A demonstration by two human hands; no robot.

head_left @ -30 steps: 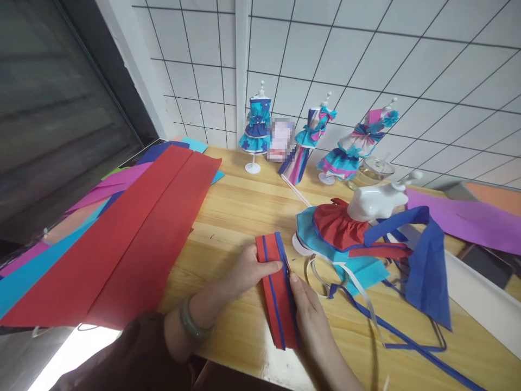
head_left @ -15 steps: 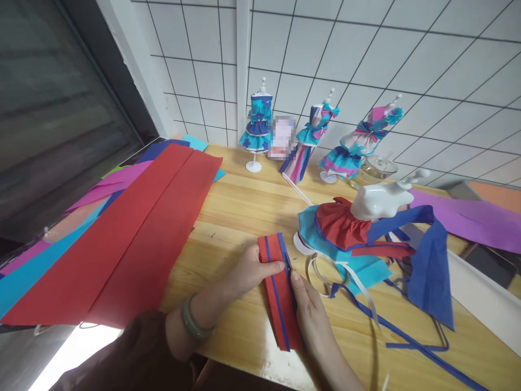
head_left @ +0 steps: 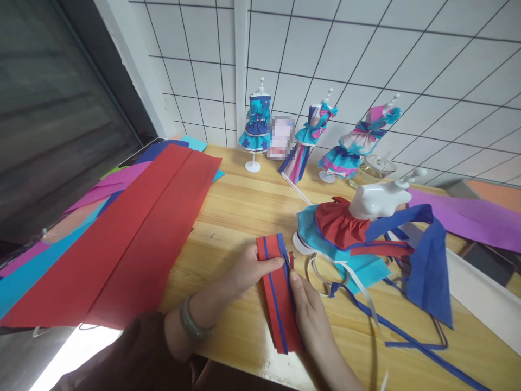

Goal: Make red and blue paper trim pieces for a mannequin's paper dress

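Note:
My left hand (head_left: 254, 266) is closed on a folded red fabric strip (head_left: 279, 309) with narrow blue bands, its thumb pressed flat on top. Against the strip's right edge, my right hand (head_left: 307, 304) is closed round small scissors (head_left: 288, 263); only their dark, narrow blades show, while the handles are hidden under the fingers. A thin red sliver (head_left: 291, 259) stands off that edge beside the blades. Just to the right lies a white doll mannequin (head_left: 376, 201), tipped over and dressed in a red and light-blue skirt (head_left: 340, 224).
Large red fabric sheets (head_left: 142, 233) cover the table's left side over other coloured sheets. Three dressed mannequins (head_left: 257, 125) stand by the tiled wall, near a lidded jar (head_left: 374, 168). At right are a rolled white ribbon (head_left: 319, 274), blue strips (head_left: 407, 334) and purple fabric (head_left: 468, 220).
A thin red sliver now sticks out beside the scissor blades at the strip's right edge. Both hands keep nearly the same place; the view has shifted very slightly.

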